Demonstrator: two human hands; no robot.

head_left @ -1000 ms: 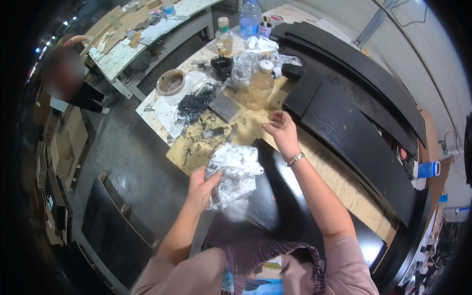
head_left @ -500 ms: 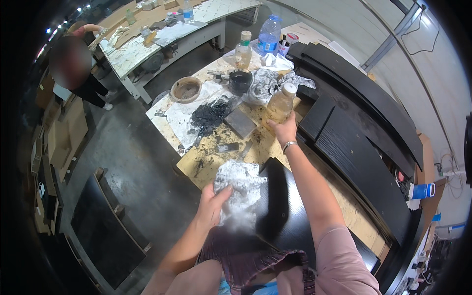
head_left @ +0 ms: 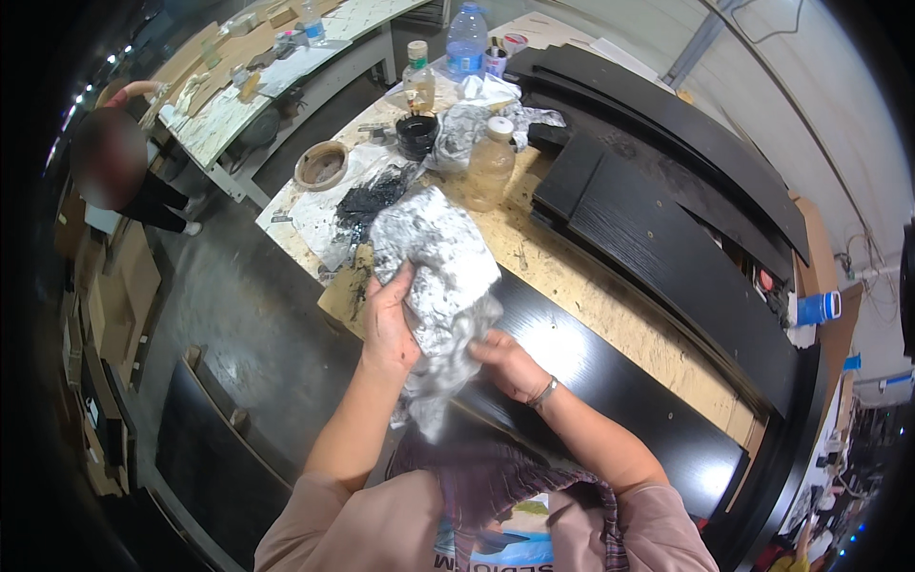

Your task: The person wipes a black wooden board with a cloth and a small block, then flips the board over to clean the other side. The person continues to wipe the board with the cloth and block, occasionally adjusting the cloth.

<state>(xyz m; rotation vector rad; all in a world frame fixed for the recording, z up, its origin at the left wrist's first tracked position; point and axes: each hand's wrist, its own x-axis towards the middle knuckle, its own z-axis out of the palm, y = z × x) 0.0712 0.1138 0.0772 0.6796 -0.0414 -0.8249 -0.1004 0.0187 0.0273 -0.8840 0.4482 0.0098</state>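
A crumpled white rag with grey stains [head_left: 440, 253] hangs in front of me over the near edge of the table. My left hand [head_left: 391, 329] is closed on its left side, thumb on top. My right hand [head_left: 512, 365] pinches the rag's lower right edge; its fingertips are partly hidden in the folds. Under my right forearm lies a glossy black board [head_left: 610, 381]. Beyond the rag stands a clear plastic bottle with a white cap and yellowish liquid [head_left: 491, 170], and neither hand touches it.
On the table [head_left: 529, 234] are a round brown bowl [head_left: 322, 166], a black-stained container [head_left: 416, 138], another capped bottle [head_left: 418, 78] and a large blue-tinted bottle [head_left: 467, 43]. Black panels [head_left: 658, 229] are stacked at right. A person [head_left: 114, 157] stands far left near another table [head_left: 205, 133].
My right hand has let go of the bottle, left it standing on the table, and come back to the rag. The left hand has raised the rag, which is now more spread out.
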